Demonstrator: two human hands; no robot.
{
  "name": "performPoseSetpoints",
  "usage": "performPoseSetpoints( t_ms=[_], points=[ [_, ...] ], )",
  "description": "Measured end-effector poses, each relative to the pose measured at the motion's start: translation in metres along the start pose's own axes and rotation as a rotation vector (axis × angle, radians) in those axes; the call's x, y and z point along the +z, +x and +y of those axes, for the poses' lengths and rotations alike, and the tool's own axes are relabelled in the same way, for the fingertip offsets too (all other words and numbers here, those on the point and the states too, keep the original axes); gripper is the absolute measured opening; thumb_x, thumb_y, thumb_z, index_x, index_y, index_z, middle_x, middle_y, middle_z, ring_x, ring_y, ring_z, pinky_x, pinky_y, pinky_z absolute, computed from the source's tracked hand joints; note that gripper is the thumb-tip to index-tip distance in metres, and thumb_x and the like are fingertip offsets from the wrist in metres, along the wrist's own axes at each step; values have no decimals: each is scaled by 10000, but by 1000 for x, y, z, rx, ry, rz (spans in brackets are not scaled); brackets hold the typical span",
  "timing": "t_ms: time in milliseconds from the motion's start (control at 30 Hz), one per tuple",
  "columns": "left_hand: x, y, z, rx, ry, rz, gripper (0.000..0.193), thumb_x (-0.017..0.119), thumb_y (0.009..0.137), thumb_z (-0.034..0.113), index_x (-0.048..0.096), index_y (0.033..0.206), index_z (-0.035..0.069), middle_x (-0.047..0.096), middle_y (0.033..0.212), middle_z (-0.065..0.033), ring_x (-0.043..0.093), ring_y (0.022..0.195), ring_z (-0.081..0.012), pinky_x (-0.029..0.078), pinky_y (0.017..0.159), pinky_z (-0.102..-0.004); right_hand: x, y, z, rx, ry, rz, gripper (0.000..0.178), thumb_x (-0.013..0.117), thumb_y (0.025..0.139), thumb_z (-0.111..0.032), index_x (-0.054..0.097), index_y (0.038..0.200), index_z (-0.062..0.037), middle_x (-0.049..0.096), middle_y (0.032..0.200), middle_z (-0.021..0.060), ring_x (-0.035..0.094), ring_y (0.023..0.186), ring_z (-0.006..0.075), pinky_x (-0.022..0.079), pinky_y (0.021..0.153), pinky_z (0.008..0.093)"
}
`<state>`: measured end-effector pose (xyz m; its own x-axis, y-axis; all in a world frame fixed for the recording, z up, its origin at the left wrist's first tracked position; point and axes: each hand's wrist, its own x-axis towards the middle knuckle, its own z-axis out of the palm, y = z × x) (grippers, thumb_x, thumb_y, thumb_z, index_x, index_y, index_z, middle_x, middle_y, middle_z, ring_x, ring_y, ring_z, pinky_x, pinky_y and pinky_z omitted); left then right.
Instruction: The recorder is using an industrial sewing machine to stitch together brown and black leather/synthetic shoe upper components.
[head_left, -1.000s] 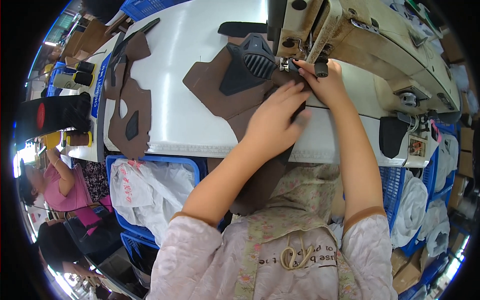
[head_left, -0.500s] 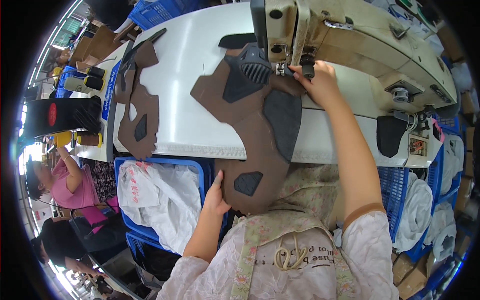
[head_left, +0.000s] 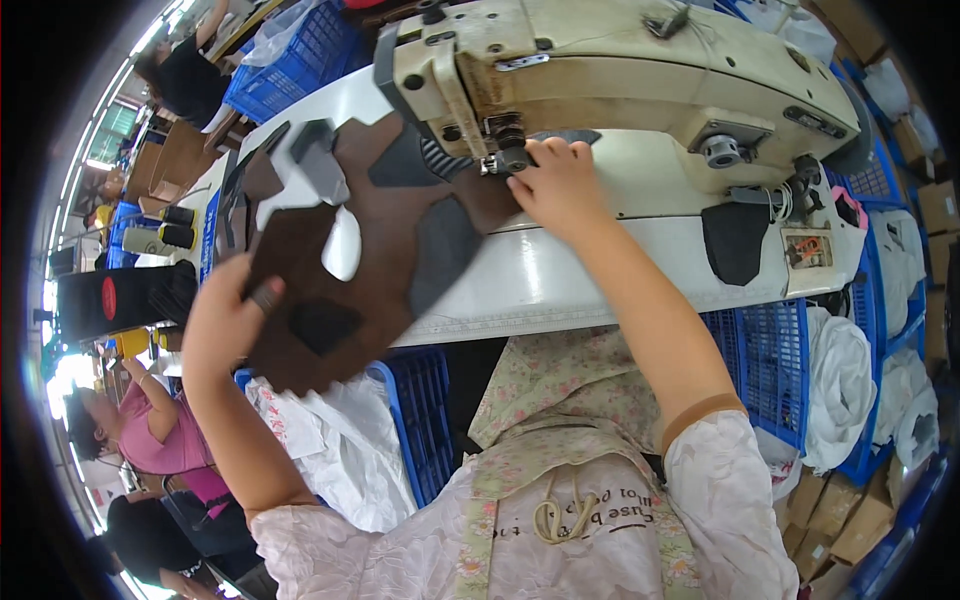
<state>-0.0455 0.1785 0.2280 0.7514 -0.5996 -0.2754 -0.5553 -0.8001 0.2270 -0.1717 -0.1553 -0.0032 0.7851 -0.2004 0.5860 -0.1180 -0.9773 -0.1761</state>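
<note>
Left hand (head_left: 228, 318) has come up from below the table edge and now pinches the near corner of the brown shoe-upper panel (head_left: 375, 265), lifting it. The panel's far end lies under the sewing machine (head_left: 620, 70) presser foot, where right hand (head_left: 560, 185) fingers press it flat, so the piece looks to be mid-reposition.

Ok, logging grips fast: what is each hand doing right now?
Left hand: closed on the lower-left edge of the brown leather piece.
Right hand: fingers curled, resting on the same piece beside the sewing machine's needle.

Brown/grey leather piece (head_left: 385, 250), cream sewing machine (head_left: 620, 75)
</note>
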Motion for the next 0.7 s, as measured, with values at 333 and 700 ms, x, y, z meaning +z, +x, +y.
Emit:
performPoseSetpoints(
  t_ms=[333,700],
  points=[
    [123,82,79,544,166,349,619,619,686,0,556,1300,46,559,1323,-182,522,1243,-355,416,1059,-425,0,-12,-5,-45,-1,-79,399,640,837,-325,688,1046,12,638,1172,149,561,1158,305,431,936,416],
    [187,126,110,652,209,484,409,582,660,42,703,1051,51,686,1143,-82,618,1131,-285,534,897,-392,-32,8,13,-306,85,-358,282,684,700,-312,715,829,-63,673,831,86,647,814,259,451,781,401]
  ],
)
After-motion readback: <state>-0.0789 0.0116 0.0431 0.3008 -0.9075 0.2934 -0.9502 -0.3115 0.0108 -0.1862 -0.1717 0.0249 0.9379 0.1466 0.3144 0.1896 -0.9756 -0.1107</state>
